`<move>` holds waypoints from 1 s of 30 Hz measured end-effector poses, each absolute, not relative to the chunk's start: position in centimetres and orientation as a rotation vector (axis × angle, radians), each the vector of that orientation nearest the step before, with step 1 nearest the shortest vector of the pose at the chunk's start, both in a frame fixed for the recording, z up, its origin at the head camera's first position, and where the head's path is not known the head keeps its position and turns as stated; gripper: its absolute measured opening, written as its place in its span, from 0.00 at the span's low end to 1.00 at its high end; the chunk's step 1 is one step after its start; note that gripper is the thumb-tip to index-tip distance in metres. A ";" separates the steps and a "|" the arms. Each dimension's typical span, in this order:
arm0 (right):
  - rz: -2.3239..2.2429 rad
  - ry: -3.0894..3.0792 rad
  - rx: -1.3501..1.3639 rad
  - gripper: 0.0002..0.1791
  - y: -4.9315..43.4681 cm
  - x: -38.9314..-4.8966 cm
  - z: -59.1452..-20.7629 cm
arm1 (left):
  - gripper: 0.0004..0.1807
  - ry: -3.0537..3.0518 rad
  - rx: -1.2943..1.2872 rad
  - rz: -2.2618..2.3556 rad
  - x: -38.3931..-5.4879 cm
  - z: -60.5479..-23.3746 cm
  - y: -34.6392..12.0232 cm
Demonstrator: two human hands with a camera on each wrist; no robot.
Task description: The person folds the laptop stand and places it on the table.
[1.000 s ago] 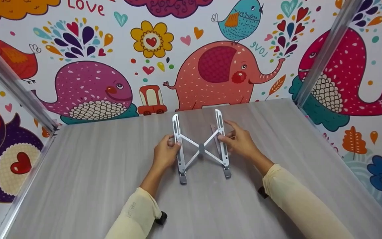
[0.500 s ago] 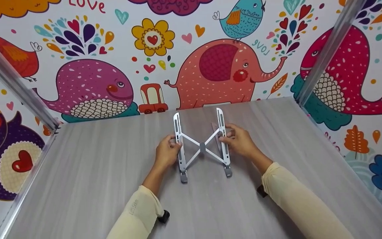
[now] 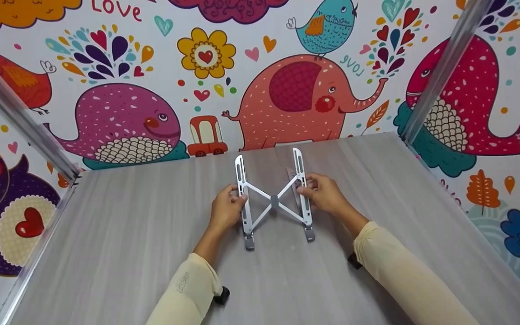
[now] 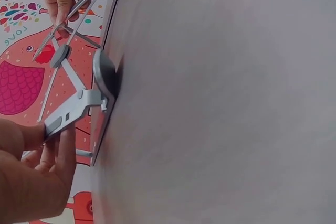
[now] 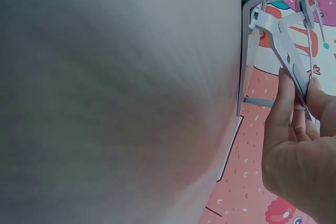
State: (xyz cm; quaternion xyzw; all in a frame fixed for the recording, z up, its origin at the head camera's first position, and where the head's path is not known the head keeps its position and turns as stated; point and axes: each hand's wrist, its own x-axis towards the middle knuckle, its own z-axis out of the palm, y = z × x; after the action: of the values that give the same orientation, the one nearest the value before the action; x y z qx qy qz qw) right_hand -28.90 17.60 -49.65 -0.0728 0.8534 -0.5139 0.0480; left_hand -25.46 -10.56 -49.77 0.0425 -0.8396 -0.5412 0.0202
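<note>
A silver folding laptop stand point(image 3: 274, 201) stands unfolded on the table, its two slotted side arms joined by an X of crossbars with a grey hub. Around the left side arm, my left hand point(image 3: 227, 208) pinches with thumb and fingers. The right hand point(image 3: 327, 194) grips the opposite arm the same way. In the left wrist view, the left hand point(image 4: 37, 166) holds the raised arm above its base rail, near a grey padded foot point(image 4: 105, 72). The right wrist view has the right hand point(image 5: 299, 135) pinching its arm between thumb and fingers.
The grey wood-grain table point(image 3: 133, 253) runs back to a wall point(image 3: 151, 54) printed with cartoon animals. Metal posts point(image 3: 440, 76) rise at the back corners. Black wrist straps point(image 3: 222, 295) show at the sleeves.
The right hand's index finger has drawn in closer to the stand's right arm. Both hands keep their hold, and the stand stays in about the same place.
</note>
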 end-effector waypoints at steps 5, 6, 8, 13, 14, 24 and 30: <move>-1.587 2.578 -0.201 0.15 17.6 -28.9 -49.8 | 0.19 -2.594 0.117 -1.711 -25.5 -50.0 -10.6; -1.590 2.574 -0.199 0.14 17.6 -29.0 -49.8 | 0.19 -2.592 0.120 -1.714 -25.4 -50.0 -10.6; -1.592 2.573 -0.204 0.14 17.6 -29.0 -49.8 | 0.19 -2.589 0.123 -1.715 -25.4 -50.1 -10.6; -1.589 2.550 -0.191 0.15 17.6 -29.0 -49.8 | 0.19 -2.593 0.128 -1.700 -25.3 -50.2 -10.4; -1.593 2.541 -0.177 0.14 17.7 -28.9 -49.7 | 0.19 -2.596 0.126 -1.689 -25.3 -50.1 -10.4; -1.614 2.524 -0.193 0.12 17.3 -28.9 -49.7 | 0.17 -2.619 0.098 -1.563 -25.3 -50.0 -9.9; -1.585 2.540 -0.187 0.12 17.3 -28.9 -49.5 | 0.17 -2.625 0.091 -1.553 -25.5 -49.8 -9.9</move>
State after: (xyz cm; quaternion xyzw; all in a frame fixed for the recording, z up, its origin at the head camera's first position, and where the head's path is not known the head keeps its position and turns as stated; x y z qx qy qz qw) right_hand -28.94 17.33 -49.46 -0.0622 0.8445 -0.5272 0.0709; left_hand -25.54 -9.91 -49.82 0.0299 -0.8594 -0.5084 0.0450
